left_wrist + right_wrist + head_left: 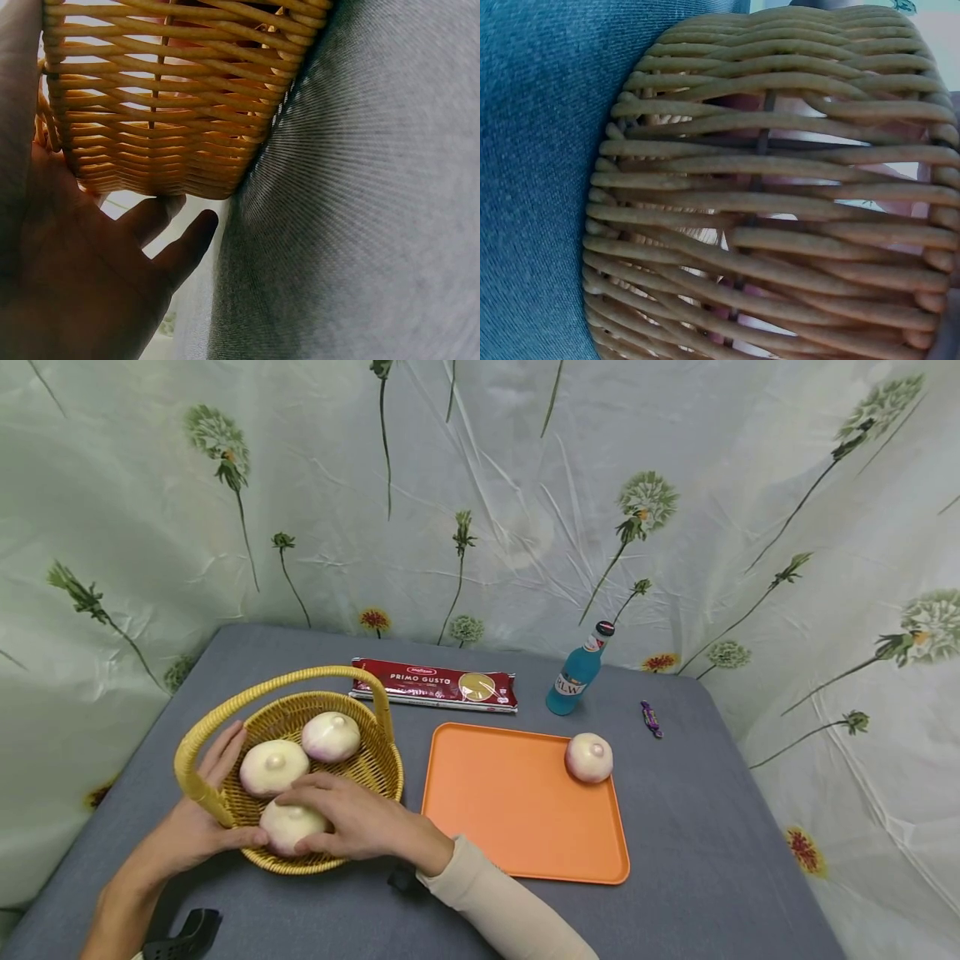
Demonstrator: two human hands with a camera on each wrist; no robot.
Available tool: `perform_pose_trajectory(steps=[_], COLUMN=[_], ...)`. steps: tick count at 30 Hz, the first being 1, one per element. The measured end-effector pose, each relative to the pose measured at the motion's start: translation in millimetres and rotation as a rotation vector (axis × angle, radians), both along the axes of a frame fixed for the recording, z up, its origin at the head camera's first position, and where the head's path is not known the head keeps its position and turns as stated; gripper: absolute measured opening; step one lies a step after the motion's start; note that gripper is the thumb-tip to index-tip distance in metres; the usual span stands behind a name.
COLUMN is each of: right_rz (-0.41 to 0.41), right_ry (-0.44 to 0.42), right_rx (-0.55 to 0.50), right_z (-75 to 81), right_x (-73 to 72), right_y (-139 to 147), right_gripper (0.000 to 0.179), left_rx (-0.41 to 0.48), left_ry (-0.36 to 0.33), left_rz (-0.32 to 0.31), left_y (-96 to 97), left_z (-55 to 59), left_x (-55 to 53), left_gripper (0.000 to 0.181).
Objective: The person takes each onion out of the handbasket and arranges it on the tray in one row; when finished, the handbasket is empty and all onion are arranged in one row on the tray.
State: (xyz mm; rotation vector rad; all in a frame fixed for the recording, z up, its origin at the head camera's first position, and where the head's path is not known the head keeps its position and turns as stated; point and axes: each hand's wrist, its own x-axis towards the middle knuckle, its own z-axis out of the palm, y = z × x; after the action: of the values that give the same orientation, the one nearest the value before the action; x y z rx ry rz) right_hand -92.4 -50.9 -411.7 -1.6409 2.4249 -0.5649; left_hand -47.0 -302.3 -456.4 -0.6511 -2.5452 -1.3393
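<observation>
A yellow wicker basket (387, 768) with a tall hooped handle stands on the left of the table. Two white-and-purple onions lie in it, a left onion (274, 768) and a back onion (331, 737). My right hand (352, 817) holds a front onion (288, 828) low inside the near rim, fingers over its top and thumb at its side. Against the basket's left side rests my left hand (198, 827), fingers extended and thumb along the near rim. The left wrist view shows this hand (90, 255) by the woven wall (172, 97). Weave (780, 180) mostly hides the right hand in its wrist view.
An orange tray (517, 810) lies right of the basket, with another onion (588, 757) at its upper right edge. Behind are a red PRIMO GUSTO packet (435, 685) and a blue bottle (575, 677). A purple wrapped candy (651, 719) lies farther right.
</observation>
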Motion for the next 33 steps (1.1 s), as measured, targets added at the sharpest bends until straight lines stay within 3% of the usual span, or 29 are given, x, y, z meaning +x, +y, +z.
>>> perform_pose_trajectory(steps=[13,25,33], right_rz=[0.015,-0.034,-0.055], right_ry=[0.018,-0.022,0.045], right_rx=[-0.03,-0.103,-0.129], right_z=[1.8,3.4,5.9], right_x=[-1.1,-5.0,-0.9], right_y=[2,8,10], right_gripper=[0.053,0.051,0.05], left_rx=[0.001,-0.003,0.008], left_ry=[0.008,0.008,0.005], left_rz=[0.004,0.006,0.002], left_y=[1.6,0.7,1.8], left_z=[1.3,0.6,1.1], left_x=[1.4,0.8,1.7], left_gripper=[0.141,0.143,0.144])
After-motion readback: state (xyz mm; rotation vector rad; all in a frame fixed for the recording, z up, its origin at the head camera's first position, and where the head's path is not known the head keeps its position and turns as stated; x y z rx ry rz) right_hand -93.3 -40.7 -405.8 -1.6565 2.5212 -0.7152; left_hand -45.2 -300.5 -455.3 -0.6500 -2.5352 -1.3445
